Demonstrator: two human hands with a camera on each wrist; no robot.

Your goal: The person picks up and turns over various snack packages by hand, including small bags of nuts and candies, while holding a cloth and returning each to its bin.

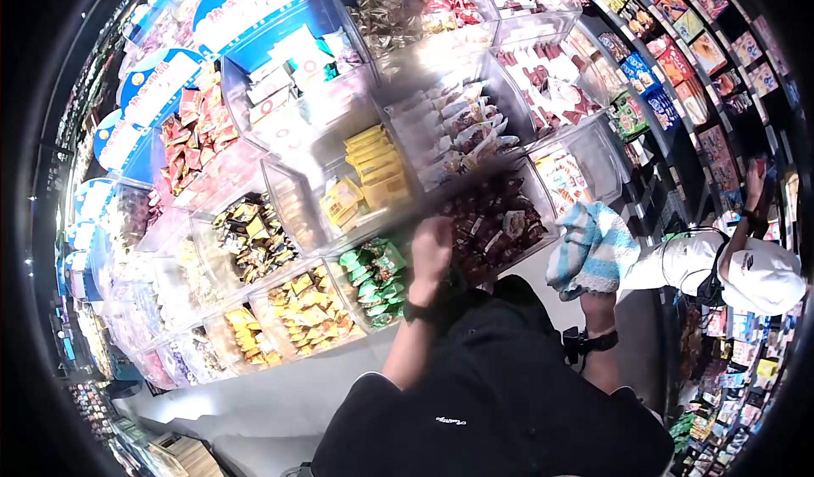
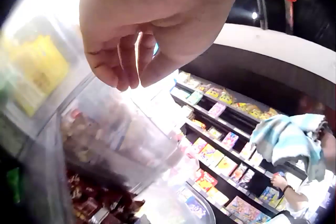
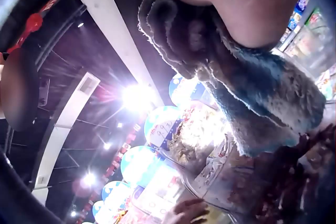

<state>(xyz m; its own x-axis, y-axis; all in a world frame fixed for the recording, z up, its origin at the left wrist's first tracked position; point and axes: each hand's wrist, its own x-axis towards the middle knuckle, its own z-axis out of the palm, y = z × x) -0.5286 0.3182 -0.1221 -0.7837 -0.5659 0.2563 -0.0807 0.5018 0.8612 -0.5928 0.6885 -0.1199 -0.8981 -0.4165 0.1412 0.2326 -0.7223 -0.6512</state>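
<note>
In the head view, a blue-and-white striped cloth is held bunched at the end of the right forearm, beside the dark-red packets; its long axis cannot be told there. Clear bins are filled with yellow packets, green packets and dark-red packets, above which the left hand is held at the near edge. Grey floor is seen below, and shelves and a white-capped person at the right.

In the left wrist view, the left hand's fingers are bent, tips close to the thumb; whether anything is pinched cannot be told.

In the right wrist view, the cloth is gripped by the right hand, its long axis slanted from upper left to lower right. Ceiling lights are seen beyond.
</note>
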